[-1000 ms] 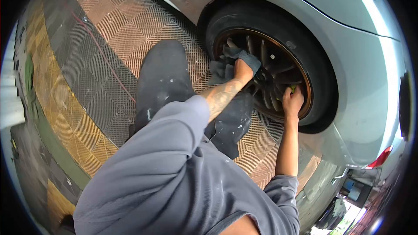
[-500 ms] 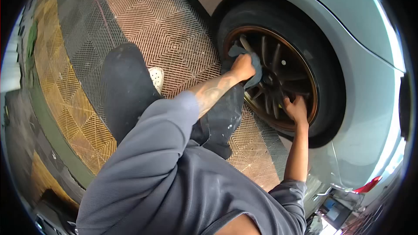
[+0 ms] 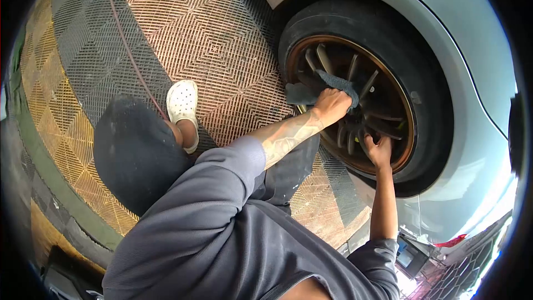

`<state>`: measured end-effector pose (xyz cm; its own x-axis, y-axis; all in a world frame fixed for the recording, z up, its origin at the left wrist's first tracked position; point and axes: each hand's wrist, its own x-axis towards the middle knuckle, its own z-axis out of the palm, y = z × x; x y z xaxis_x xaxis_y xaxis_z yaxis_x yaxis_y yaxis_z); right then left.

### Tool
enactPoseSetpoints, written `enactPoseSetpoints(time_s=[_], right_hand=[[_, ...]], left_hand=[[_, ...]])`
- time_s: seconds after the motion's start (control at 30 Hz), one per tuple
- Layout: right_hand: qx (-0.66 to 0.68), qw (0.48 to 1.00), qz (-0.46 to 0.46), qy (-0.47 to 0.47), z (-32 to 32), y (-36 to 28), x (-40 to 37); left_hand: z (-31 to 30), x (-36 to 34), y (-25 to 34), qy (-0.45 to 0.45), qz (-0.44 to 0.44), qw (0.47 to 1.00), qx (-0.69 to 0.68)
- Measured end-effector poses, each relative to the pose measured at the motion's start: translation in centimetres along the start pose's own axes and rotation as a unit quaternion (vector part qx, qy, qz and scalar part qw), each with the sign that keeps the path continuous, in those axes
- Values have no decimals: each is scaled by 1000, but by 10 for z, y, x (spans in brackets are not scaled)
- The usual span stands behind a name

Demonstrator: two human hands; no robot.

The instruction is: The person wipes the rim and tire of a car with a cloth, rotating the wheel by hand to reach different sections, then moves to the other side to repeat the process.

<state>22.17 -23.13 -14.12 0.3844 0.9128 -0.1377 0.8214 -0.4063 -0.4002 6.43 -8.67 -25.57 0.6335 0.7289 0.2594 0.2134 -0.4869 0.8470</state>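
My left hand (image 3: 333, 104) is closed round a dark grey-blue cloth (image 3: 340, 83), pressed against the spokes near the hub of a car wheel (image 3: 353, 72). Part of the cloth hangs out past the rim on the left. Lower on the same wheel, my right hand (image 3: 380, 151) has its thumb and fingers curled at a spoke; some fingertips are hidden among the spokes. The rim is bronze-edged with dark spokes, inside a black tyre (image 3: 430, 105).
A silver car body (image 3: 477, 55) curves over the wheel. Ribbed floor tiles (image 3: 214, 28) lie beneath, with a thin reddish hose (image 3: 125, 39) across them. My foot in a white clog (image 3: 182, 100) and my bent knees are close by. Equipment (image 3: 413, 255) stands at lower right.
My left hand has moved with the cloth closer to the wheel's hub. The right hand stays at the lower spokes. My view has shifted, showing more of the white clog and hose.
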Motion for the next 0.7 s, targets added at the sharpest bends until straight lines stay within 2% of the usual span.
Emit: enactPoseSetpoints(time_s=[0.07, 0.27, 0.33, 0.4, 0.47, 0.5, 0.53, 0.63, 0.67, 0.7], right_hand=[[30, 1000, 1, -6, 1, 3, -3], [-17, 1000, -23, -5, 0, 5, -3], [-8, 999, -36, 0, 4, 7, -1], [2, 999, -44, 2, 0, 9, -2], [-29, 999, 39, -22, -1, 10, -3], [-30, 998, 40, -24, 0, 10, -3], [-21, 999, 39, -23, 1, 9, -3], [-1, 999, 49, -12, 1, 17, -3], [16, 998, 57, -3, 1, 19, -5], [14, 998, 59, -2, 1, 16, -7]], left_hand=[[5, 1, -8, 14, 19, 1000, -17], [23, -25, -41, 53, 0, 992, -118], [33, -34, -45, 77, -63, 990, -102], [38, -27, -40, 82, -42, 987, -129], [20, -18, -26, 44, 1, 993, -109], [18, -16, -20, 26, 14, 996, -85], [9, -11, -10, 26, 13, 996, -87], [5, 10, 19, -79, -45, 995, -46], [5, 11, 17, -81, -43, 995, -50], [2, 13, 11, -45, -39, 995, -78]])
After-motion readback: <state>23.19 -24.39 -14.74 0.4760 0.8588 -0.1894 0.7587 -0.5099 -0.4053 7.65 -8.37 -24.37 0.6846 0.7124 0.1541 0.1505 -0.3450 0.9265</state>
